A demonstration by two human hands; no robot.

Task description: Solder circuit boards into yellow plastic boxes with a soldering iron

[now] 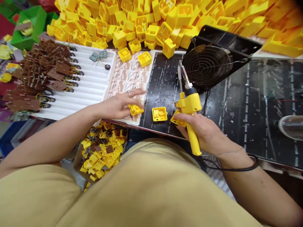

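My right hand is wrapped round a yellow soldering gun, its metal tip pointing up and away from me. The same hand also has a small yellow plastic casing at its fingers. On the left, my left hand has its thumb and lower fingers at another yellow casing, while the index finger stretches out above it. Between the hands an open yellow casing lies on the black mat, with its inside facing up.
Yellow casings are heaped along the back. A black fan stands behind the soldering gun. Brown circuit boards with wires are piled on white foam at left. Below the table edge sits a box of yellow parts. A clear round object lies far right.
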